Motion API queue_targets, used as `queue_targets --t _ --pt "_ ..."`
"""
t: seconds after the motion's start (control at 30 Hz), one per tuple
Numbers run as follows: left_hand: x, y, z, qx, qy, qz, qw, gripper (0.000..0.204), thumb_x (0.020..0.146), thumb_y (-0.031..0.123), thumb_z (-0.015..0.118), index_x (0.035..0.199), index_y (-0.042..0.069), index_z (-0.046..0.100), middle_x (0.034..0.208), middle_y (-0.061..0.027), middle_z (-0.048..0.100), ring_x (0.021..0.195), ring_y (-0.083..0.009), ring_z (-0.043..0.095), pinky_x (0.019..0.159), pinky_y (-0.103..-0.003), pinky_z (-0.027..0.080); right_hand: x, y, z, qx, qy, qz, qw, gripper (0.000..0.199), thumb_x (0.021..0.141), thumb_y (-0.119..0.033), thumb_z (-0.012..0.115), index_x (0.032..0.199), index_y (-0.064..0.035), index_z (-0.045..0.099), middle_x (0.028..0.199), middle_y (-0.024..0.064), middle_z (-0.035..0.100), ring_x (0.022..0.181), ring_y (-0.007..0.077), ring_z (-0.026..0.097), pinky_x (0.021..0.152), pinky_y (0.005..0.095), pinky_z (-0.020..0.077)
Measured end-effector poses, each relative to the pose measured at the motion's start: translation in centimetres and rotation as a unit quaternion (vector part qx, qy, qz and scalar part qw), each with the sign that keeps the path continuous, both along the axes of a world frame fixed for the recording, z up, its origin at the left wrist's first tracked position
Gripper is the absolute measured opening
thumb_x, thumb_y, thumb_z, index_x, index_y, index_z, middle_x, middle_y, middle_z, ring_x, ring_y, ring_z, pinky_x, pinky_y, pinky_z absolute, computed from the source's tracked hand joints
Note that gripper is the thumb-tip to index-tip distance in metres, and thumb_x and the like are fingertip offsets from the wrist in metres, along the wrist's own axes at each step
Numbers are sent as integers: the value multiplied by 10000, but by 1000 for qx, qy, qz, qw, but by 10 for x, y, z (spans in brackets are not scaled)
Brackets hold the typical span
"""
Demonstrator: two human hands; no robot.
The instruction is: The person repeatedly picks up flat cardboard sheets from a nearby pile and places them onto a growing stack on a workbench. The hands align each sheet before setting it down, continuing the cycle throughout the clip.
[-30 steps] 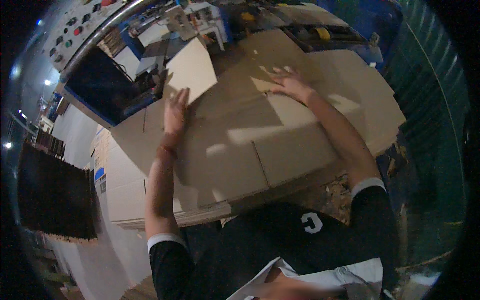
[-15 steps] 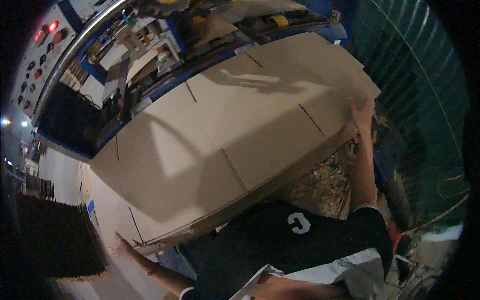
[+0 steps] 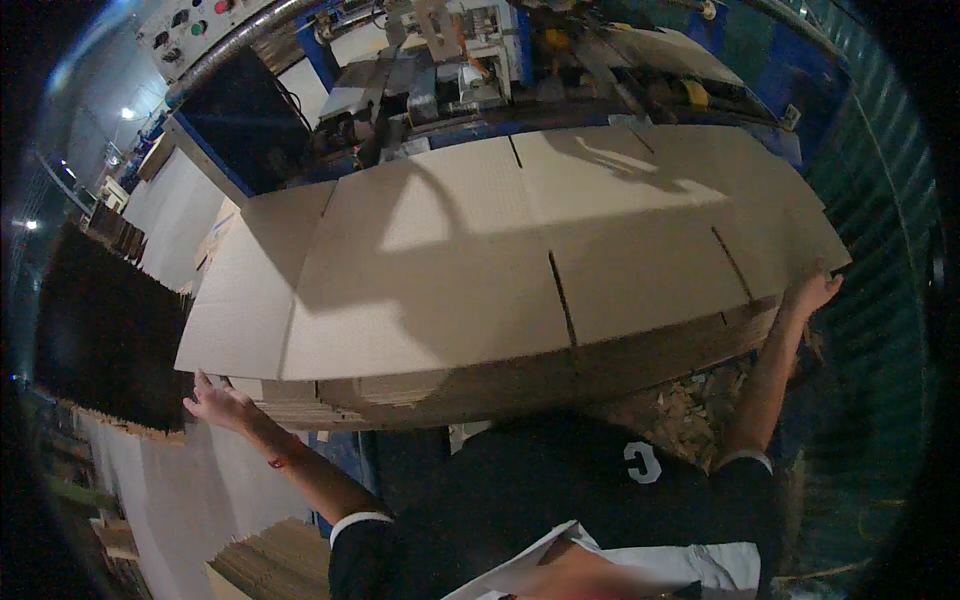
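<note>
A large flat cardboard sheet (image 3: pixel 480 250), slotted and creased like an unfolded box, spans the view on top of a thick stack of similar sheets (image 3: pixel 520 375). My left hand (image 3: pixel 218 402) presses against the stack's lower left corner with fingers spread. My right hand (image 3: pixel 812 292) holds the right edge of the top sheet near its lower right corner. Both arms are stretched wide apart, with dark sleeves and white cuffs showing.
Behind the stack stands a blue machine (image 3: pixel 470 60) with rollers and a grey control panel (image 3: pixel 190 30) with coloured buttons. More cardboard stacks (image 3: pixel 270 560) lie at the lower left. Paper scraps (image 3: pixel 690 410) litter the floor; a green corrugated wall (image 3: pixel 880 200) runs along the right.
A second ago both hands lay flat on top of the cardboard. They have spread out to the stack's left and right ends, and the top sheet now lies squarer across the view.
</note>
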State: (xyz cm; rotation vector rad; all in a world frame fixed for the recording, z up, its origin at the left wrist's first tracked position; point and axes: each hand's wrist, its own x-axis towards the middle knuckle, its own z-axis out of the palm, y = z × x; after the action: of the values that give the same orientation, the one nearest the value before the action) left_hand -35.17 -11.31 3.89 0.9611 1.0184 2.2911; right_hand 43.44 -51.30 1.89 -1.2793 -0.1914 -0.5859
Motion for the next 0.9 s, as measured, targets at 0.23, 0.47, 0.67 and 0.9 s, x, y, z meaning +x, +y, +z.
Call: queue_targets --t 0.23,0.47,0.67,0.9 --pt "-5 11 4 -150 -71 -237 957 343 855 98 509 1168 -42 497 1003 -99 597 982 -202 556 872 -358 468 -84 -13 99 8 -28 164 986 471 808 -31 519 1264 -1 407 1172 112 527 1030 231 528 873 339 424" --pt "102 -115 -1 -57 300 -269 914 305 799 15 550 1102 -2 581 1201 -182 527 1091 -297 522 930 -380 415 -239 -8 69 -488 -258 192 812 329 780 -97 572 1104 -46 589 1123 129 602 1055 300 559 904 395 435" --pt "198 -134 16 40 760 -326 561 534 695 1 564 1210 142 561 1331 -119 450 1247 -335 393 1051 -466 269 -250 33 29 -602 -421 379 562 331 733 -88 621 1058 -147 634 1215 62 559 1169 279 493 957 430 395" --pt "211 -111 18 49 787 -313 530 499 783 81 511 1274 172 496 1365 -98 408 1265 -311 367 1052 -479 257 -213 63 10 -606 -420 439 514 431 821 -289 566 1232 -169 516 1337 66 442 1246 286 390 1034 449 307"
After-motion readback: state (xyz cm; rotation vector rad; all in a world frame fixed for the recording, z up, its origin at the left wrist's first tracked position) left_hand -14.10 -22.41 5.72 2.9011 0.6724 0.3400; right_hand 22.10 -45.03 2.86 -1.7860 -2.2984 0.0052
